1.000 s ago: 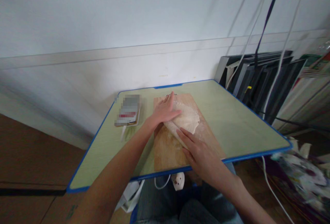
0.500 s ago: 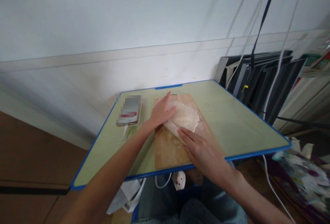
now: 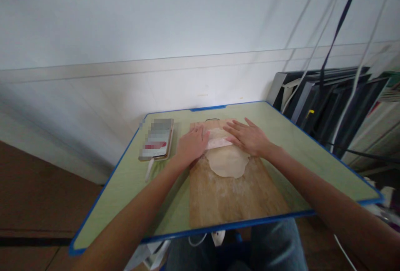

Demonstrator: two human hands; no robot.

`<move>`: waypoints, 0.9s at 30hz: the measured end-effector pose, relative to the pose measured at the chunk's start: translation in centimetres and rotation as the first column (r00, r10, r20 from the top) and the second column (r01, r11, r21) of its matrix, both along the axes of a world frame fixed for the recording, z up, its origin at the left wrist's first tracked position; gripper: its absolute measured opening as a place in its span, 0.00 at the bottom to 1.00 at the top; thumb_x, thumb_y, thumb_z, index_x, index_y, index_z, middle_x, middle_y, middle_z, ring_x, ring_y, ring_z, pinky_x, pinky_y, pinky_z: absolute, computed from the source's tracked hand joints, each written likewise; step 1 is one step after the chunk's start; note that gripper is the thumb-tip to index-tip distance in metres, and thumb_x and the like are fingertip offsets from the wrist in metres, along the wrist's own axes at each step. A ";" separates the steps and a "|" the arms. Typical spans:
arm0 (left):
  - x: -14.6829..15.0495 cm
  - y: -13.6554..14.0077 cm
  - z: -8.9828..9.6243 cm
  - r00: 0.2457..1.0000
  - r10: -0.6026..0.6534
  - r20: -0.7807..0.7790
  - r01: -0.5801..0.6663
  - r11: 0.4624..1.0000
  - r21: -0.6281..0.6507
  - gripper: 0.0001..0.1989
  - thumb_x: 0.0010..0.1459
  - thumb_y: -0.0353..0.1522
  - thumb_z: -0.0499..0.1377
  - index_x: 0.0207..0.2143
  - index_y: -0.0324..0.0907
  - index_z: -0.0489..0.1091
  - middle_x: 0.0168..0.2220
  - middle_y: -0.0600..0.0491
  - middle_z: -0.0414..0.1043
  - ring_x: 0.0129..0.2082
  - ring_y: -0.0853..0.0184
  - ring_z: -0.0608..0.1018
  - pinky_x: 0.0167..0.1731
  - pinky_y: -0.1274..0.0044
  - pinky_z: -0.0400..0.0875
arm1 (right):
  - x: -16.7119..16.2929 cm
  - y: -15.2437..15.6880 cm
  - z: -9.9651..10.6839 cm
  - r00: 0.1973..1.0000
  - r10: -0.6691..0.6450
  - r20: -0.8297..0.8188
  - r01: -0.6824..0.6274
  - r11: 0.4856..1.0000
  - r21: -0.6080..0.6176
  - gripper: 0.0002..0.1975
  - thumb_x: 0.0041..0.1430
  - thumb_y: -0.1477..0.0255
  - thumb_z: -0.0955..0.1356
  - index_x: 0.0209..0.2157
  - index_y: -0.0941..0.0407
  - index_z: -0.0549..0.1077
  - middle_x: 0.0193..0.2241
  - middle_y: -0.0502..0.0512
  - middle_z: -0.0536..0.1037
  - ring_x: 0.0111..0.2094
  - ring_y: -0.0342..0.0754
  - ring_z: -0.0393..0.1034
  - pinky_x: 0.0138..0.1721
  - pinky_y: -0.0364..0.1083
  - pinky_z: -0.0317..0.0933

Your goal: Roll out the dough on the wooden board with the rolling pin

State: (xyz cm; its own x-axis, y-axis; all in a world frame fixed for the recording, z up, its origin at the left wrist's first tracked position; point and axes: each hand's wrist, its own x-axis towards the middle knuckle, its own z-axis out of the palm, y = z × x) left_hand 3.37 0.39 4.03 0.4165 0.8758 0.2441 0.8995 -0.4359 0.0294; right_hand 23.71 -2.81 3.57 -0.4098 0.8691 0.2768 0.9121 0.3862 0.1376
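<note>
A thin sheet of dough [image 3: 229, 163] lies on a floured wooden board [image 3: 233, 204]. Across its far part runs a pale rolling pin [image 3: 216, 142], dusted with flour. My left hand [image 3: 193, 142] rests flat over the pin's left end, fingers pointing forward and thumb towards the middle. Over the right end lies my right hand [image 3: 248, 137], its fingers stretched out and spread. Both palms hide the ends of the pin. The dough's near edge is uneven and reaches about the middle of the board.
A phone [image 3: 158, 140] with a blurred screen lies left of the board, a white cable [image 3: 150, 169] at its near end. The green folding table [image 3: 290, 150] has a blue rim. Dark flat panels [image 3: 331, 96] lean by the wall, with hanging cords.
The rolling pin has turned from slanting to lying crosswise, now at the dough's far part. My right hand has moved forward from the near side and spread its fingers. The view has shifted slightly.
</note>
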 end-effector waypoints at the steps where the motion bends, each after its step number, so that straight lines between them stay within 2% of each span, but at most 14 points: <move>1: 0.1 0.2 0.1 1.000 0.001 -0.005 -0.001 1.000 0.006 0.22 0.67 0.38 0.39 0.54 0.35 0.61 0.55 0.41 0.67 0.55 0.59 0.70 0.49 0.70 0.67 | -0.2 1.1 0.0 1.000 -0.026 -0.009 0.026 0.999 -0.019 0.25 0.67 0.62 0.52 0.59 0.56 0.63 0.60 0.59 0.64 0.61 0.55 0.55 0.60 0.62 0.43; 5: 0.4 0.9 0.4 1.000 0.018 -0.024 -0.017 1.000 0.016 0.22 0.67 0.38 0.39 0.52 0.36 0.63 0.52 0.43 0.69 0.52 0.58 0.72 0.46 0.69 0.68 | -0.9 5.2 0.2 0.989 -0.128 -0.073 0.119 0.986 -0.116 0.26 0.67 0.63 0.50 0.59 0.55 0.62 0.60 0.58 0.63 0.62 0.54 0.52 0.61 0.62 0.39; 11: 0.8 3.4 1.0 0.996 0.064 -0.056 -0.067 0.995 -0.068 0.26 0.67 0.40 0.35 0.43 0.37 0.70 0.43 0.43 0.75 0.43 0.58 0.77 0.41 0.69 0.70 | -1.4 10.3 0.4 0.981 -0.159 -0.111 0.136 0.973 -0.186 0.26 0.67 0.63 0.49 0.58 0.54 0.64 0.60 0.57 0.63 0.62 0.53 0.50 0.61 0.63 0.35; 14: 0.7 5.2 1.1 0.994 0.088 -0.072 -0.095 0.991 -0.090 0.27 0.67 0.39 0.35 0.43 0.35 0.70 0.43 0.41 0.75 0.44 0.58 0.77 0.42 0.69 0.69 | -1.7 12.2 0.5 0.980 -0.162 -0.119 0.136 0.970 -0.201 0.25 0.68 0.63 0.49 0.56 0.53 0.66 0.60 0.56 0.64 0.61 0.54 0.53 0.60 0.65 0.37; 16: 0.5 6.2 1.2 0.992 0.091 -0.088 -0.100 0.990 -0.098 0.27 0.67 0.39 0.35 0.43 0.35 0.70 0.43 0.41 0.75 0.45 0.59 0.77 0.43 0.70 0.68 | -1.8 12.8 0.7 0.979 -0.169 -0.119 0.141 0.967 -0.210 0.26 0.68 0.63 0.48 0.55 0.56 0.67 0.58 0.59 0.66 0.59 0.56 0.57 0.58 0.65 0.41; 20: 0.3 6.4 1.4 0.992 0.074 -0.105 -0.085 0.991 -0.105 0.25 0.67 0.39 0.36 0.43 0.38 0.70 0.43 0.43 0.75 0.45 0.62 0.77 0.44 0.73 0.67 | -1.6 12.5 0.8 0.982 -0.157 -0.101 0.133 0.969 -0.208 0.25 0.68 0.65 0.49 0.54 0.58 0.67 0.55 0.64 0.69 0.55 0.56 0.62 0.54 0.62 0.51; 23: 0.4 5.1 1.3 0.994 0.059 -0.092 -0.068 0.992 -0.102 0.26 0.67 0.41 0.36 0.43 0.37 0.70 0.42 0.43 0.75 0.44 0.61 0.77 0.44 0.72 0.68 | -1.3 10.9 0.6 0.986 -0.144 -0.079 0.126 0.973 -0.194 0.22 0.68 0.66 0.51 0.54 0.54 0.67 0.56 0.60 0.68 0.57 0.54 0.60 0.56 0.62 0.49; 27: 0.6 2.0 0.7 0.997 0.024 -0.069 -0.027 0.999 -0.040 0.24 0.66 0.41 0.39 0.49 0.36 0.66 0.52 0.40 0.69 0.55 0.57 0.68 0.51 0.68 0.64 | -1.0 7.5 0.2 0.981 -0.180 -0.068 0.167 0.972 -0.164 0.23 0.68 0.65 0.51 0.53 0.56 0.68 0.57 0.61 0.68 0.58 0.56 0.59 0.56 0.62 0.51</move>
